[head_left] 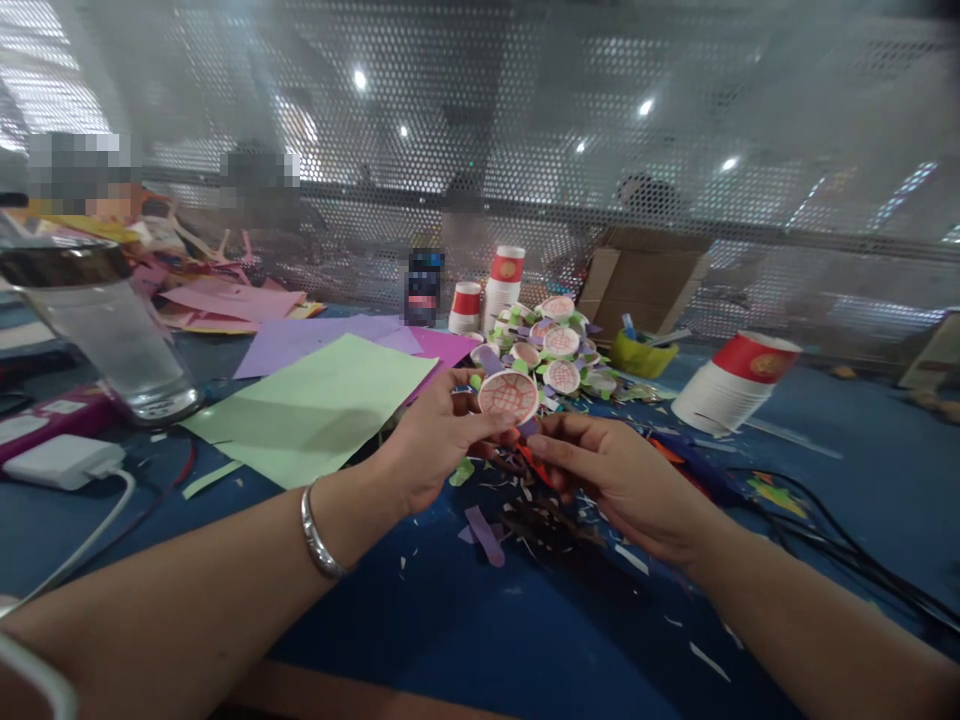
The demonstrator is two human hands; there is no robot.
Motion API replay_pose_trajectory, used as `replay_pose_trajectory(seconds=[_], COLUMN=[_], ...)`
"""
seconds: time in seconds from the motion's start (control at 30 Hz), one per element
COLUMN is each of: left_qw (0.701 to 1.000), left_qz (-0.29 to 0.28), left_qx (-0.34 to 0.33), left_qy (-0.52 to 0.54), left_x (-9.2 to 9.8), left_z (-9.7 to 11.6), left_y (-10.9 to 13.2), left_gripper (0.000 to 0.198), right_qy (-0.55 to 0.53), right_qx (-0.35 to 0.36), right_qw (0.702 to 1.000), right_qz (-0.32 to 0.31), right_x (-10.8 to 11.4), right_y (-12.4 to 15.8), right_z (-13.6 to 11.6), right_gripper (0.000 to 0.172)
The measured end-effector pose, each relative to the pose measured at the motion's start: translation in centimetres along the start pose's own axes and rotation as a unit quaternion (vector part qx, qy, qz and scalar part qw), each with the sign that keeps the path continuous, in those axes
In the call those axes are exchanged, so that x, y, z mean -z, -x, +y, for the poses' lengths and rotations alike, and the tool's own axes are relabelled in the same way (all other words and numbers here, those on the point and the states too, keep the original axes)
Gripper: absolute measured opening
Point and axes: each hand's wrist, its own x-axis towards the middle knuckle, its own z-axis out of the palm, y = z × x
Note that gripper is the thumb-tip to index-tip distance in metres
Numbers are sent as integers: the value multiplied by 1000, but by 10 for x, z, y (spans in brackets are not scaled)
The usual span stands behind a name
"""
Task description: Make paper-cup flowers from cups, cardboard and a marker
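My left hand (435,440) grips a small round white paper-cup base (508,398) with a red line pattern drawn on its face. Green and purple paper bits stick out at its edge. At the lower right of this disc, the thumb and fingers of my right hand (600,460) pinch a small purple paper piece (528,429). Under the hands lies something orange-red (538,465), partly hidden. Just beyond is a heap of similar patterned cup bases (561,342) with green and purple paper parts. Loose purple strips (486,535) lie on the table below.
Green paper (322,400) and purple sheets (300,340) lie left, near a glass water bottle (112,330) and a white charger (64,462). Stacked paper cups (739,382) lean at right, by a yellow-green holder (643,354) and black cables (825,520). A perforated screen (480,120) stands behind.
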Motion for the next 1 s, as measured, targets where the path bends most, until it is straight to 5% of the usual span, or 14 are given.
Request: replay_pose_trajectory(seconds=[0.27, 0.47, 0.73, 0.83, 1.0], left_qw=[1000, 998, 982, 976, 973], left_qz=[15, 42, -60, -66, -74], left_qx=[8, 14, -58, -68, -70], left_qy=[-14, -37, -172, -194, -207], left_x=[-4, -3, 4, 6, 6], left_z=[3, 2, -9, -9, -7], left_y=[2, 7, 7, 8, 10], left_gripper=[52, 64, 65, 62, 59], right_qy=[24, 47, 111, 123, 131], right_qx=[18, 9, -32, -54, -86], right_qw=[999, 995, 979, 970, 956], right_qz=[26, 84, 168, 204, 249], right_x=[2, 24, 77, 94, 109], right_y=[-7, -25, -100, -129, -156], right_z=[-4, -22, -51, -56, -55], right_gripper=[29, 29, 14, 32, 35])
